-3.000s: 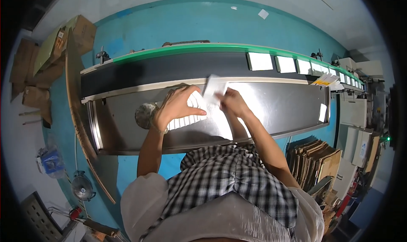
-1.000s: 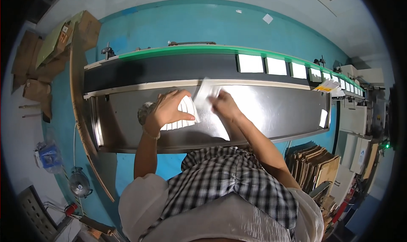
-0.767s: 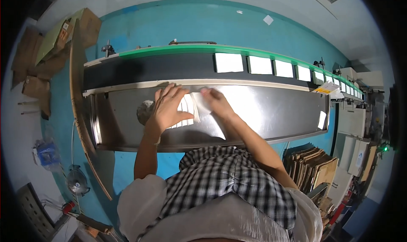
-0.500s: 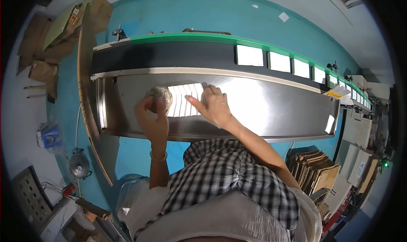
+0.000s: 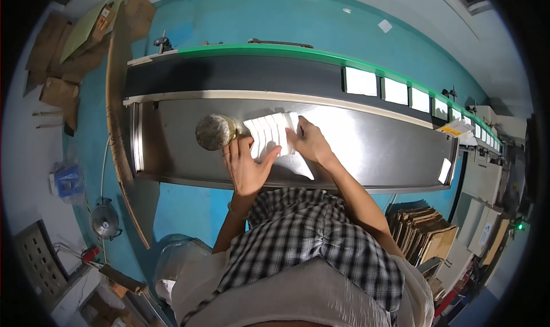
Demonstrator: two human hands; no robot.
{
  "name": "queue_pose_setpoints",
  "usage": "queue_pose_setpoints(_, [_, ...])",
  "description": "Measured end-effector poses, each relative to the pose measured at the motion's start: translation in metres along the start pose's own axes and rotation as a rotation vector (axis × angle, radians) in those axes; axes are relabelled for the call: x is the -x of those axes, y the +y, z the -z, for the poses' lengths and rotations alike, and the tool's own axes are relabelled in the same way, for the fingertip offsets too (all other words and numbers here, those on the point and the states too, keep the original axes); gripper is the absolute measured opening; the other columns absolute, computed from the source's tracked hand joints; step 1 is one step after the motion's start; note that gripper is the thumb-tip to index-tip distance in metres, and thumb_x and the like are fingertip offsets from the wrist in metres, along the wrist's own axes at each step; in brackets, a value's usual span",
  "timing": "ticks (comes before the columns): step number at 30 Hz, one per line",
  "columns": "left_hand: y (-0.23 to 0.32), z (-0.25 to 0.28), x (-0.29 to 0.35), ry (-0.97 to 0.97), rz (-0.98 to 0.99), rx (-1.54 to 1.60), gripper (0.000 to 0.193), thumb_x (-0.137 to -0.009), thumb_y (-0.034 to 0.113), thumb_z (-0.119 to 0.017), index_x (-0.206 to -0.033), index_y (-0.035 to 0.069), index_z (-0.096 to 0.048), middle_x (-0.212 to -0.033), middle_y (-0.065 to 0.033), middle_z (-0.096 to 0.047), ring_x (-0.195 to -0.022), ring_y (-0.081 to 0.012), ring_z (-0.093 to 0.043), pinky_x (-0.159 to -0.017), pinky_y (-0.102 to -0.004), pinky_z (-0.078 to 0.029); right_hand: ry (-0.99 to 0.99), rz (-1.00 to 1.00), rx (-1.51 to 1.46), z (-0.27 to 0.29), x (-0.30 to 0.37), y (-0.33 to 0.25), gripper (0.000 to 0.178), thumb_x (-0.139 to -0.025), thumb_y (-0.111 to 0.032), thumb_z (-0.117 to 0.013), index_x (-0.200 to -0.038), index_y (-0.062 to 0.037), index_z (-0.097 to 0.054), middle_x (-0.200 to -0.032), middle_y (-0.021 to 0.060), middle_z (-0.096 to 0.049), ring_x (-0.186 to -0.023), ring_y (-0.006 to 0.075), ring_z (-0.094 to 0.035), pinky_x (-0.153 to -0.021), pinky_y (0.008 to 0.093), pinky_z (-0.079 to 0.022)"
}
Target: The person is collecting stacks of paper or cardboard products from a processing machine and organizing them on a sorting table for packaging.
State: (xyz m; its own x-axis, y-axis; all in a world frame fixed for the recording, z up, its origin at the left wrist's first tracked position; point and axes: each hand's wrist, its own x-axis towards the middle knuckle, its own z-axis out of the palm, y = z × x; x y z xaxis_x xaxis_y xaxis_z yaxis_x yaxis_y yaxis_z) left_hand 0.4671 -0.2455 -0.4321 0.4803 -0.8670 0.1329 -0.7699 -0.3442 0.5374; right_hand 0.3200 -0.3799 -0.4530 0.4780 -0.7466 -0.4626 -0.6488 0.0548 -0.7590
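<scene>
On the steel worktop (image 5: pixel 389 146), a row of thin white flat pieces (image 5: pixel 267 133) lies overlapped like fanned sheets; I cannot make out their exact kind. My left hand (image 5: pixel 247 166) grips the row's near left part, fingers at its end and thumb along its near side. At the right end, my right hand (image 5: pixel 312 142) is closed on the pieces, thumb toward me. One white corner hangs loose below the row, between my hands. Just left of my left fingers stands a round tub-like thing (image 5: pixel 215 132) with a mottled grey-beige top, touched by neither hand.
Behind the worktop runs a dark conveyor belt (image 5: pixel 229 75) with a green edge, carrying several white squares (image 5: pixel 361 82) at the right. A cardboard sheet (image 5: pixel 114 121) stands at the left. Flattened cartons (image 5: pixel 421 229) are stacked low right. A yellow-and-white card (image 5: pixel 456 127) sits at the far right corner.
My left hand has left the round thing and moved right onto the white pieces. My right hand and the row have shifted slightly right. The white squares on the belt have moved right.
</scene>
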Motion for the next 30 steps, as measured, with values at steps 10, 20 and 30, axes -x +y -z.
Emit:
queue_pose_setpoints(10, [0.029,-0.01,-0.031,-0.145,0.132,0.089,0.101,-0.077,0.043,-0.081,-0.148,-0.003,-0.026,-0.125,-0.0309,-0.056,-0.109,-0.0469,-0.06,-0.088,-0.0509,-0.05,0.281,-0.108,-0.805,0.041,-0.034,0.027,0.032,-0.096,-0.024,-0.069,-0.108,0.0053,-0.063,-0.089,0.0093,-0.07,-0.075,0.017,-0.065,-0.068,0.0302,-0.053])
queue_pose_setpoints(20, [0.039,-0.032,-0.037,-0.2,0.112,0.331,0.08,-0.097,0.039,-0.06,-0.152,-0.005,-0.022,-0.116,-0.0375,-0.062,-0.103,-0.0506,-0.064,-0.085,-0.049,-0.054,0.189,0.01,-0.218,0.004,0.006,-0.003,0.069,-0.099,-0.053,-0.056,-0.128,0.0085,-0.055,-0.101,0.0151,-0.067,-0.088,0.0185,-0.061,-0.079,0.0304,-0.05])
queue_pose_setpoints(30, [0.02,-0.041,-0.036,-0.177,0.021,0.31,0.112,-0.076,0.028,-0.084,-0.154,-0.007,-0.012,-0.14,-0.0345,-0.044,-0.129,-0.0473,-0.047,-0.107,-0.0478,-0.041,0.074,-0.16,-0.511,0.036,-0.007,0.031,0.03,-0.092,-0.019,-0.069,-0.112,0.0031,-0.067,-0.088,0.0079,-0.07,-0.071,0.0128,-0.062,-0.061,0.0288,-0.05])
